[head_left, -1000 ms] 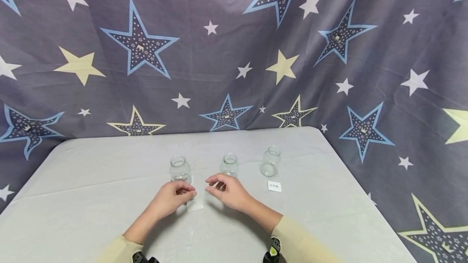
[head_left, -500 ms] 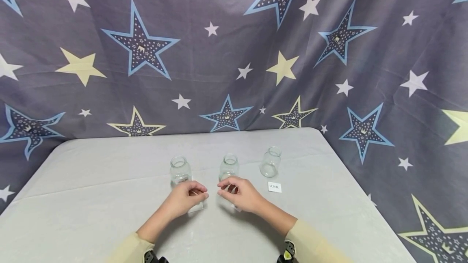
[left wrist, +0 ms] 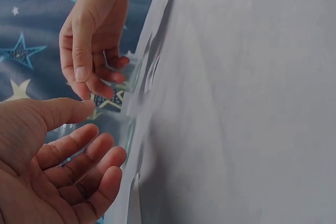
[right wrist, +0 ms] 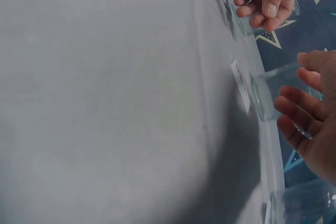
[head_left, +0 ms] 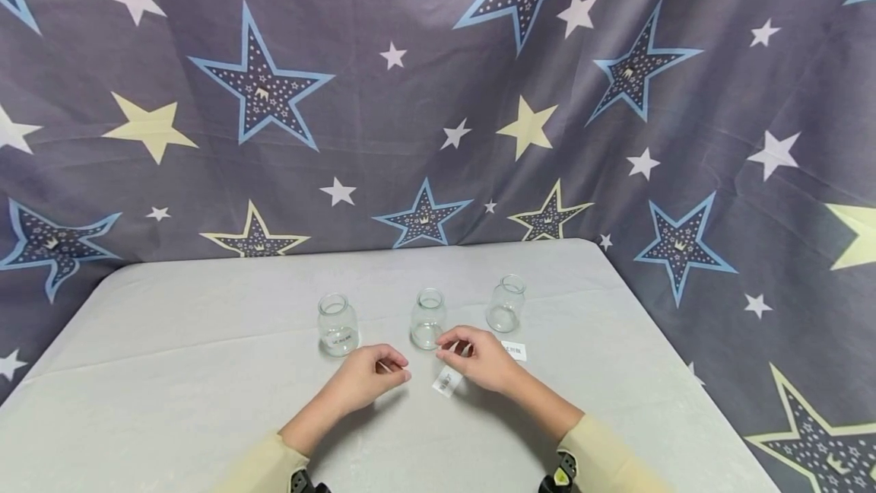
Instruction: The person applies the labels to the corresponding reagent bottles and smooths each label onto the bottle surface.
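My left hand (head_left: 372, 375) hovers over the table in front of the left glass jar (head_left: 337, 318), thumb and fingers apart with nothing between them. Dark lettering shows low on that jar. My right hand (head_left: 479, 360) hangs in front of and to the right of the middle glass jar (head_left: 427, 318), its loosely curved fingers also holding nothing. Below its fingertips a small white card (head_left: 446, 382) with printed characters lies at a slant on the cloth; the right wrist view shows this card (right wrist: 240, 85) near the jar bases.
To the right stands a third glass jar (head_left: 505, 306), all three being lidless and upright. Another printed card (head_left: 516, 350) lies before it, partly covered by my right hand. A pale cloth (head_left: 171, 371) covers the table, and a star-patterned curtain (head_left: 383, 120) hangs behind and at the sides.
Both hands have moved to the right. The slanted card before the middle jar has come into view from under the right hand. A pale card under the left hand no longer shows.
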{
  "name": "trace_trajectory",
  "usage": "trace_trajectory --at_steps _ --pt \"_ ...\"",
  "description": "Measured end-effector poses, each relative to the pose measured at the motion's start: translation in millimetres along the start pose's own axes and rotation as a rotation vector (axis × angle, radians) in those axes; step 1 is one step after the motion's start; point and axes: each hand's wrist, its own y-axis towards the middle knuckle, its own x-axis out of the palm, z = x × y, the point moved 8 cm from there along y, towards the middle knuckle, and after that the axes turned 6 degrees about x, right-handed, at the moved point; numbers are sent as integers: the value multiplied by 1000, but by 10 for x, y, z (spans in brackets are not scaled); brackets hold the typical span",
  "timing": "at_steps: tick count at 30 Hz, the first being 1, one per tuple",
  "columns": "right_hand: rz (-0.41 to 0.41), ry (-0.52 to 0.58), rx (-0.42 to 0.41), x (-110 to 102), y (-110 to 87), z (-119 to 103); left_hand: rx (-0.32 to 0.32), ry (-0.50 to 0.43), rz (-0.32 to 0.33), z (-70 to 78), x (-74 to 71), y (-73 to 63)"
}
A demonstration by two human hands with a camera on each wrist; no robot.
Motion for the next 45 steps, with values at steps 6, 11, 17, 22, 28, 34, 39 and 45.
trace_trajectory --at_steps 6,11,17,22,28,34,39,45 --pt "-26 -44 12 -46 -62 74 0 3 -29 21 145 36" --pt "-53 -91 -3 -64 -95 112 25 21 -60 52 298 73" --pt "-103 -123 -32 -71 -123 139 24 109 -76 104 414 89" --pt "-155 -149 -61 -36 -130 154 4 216 -57 113 457 106" --pt "-222 -177 -59 24 -123 174 0 334 -70 137 545 116" --pt "-262 -239 -35 64 -95 192 11 396 -79 174 600 128" --pt "-288 -285 -49 103 -69 199 12 414 -67 185 612 140" --pt "-309 -293 -48 131 -50 201 -3 416 -66 174 625 146"
